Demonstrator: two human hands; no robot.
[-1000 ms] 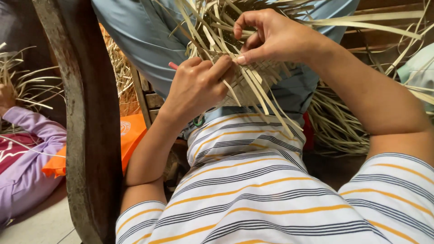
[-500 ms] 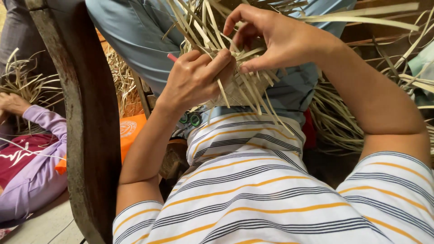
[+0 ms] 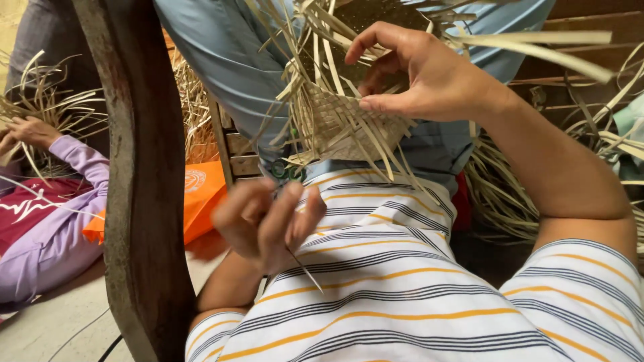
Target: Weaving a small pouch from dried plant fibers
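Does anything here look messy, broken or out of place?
Nothing looks broken. The woven piece under the right hand has many loose strips sticking out unevenly, as unfinished weaving does. The left hand, blurred, is off the weave with one thin strip by its fingers. More strips lie heaped behind.

Right hand [image 3: 429, 74] raised with fingers curled; left hand [image 3: 265, 221] lower, blurred.
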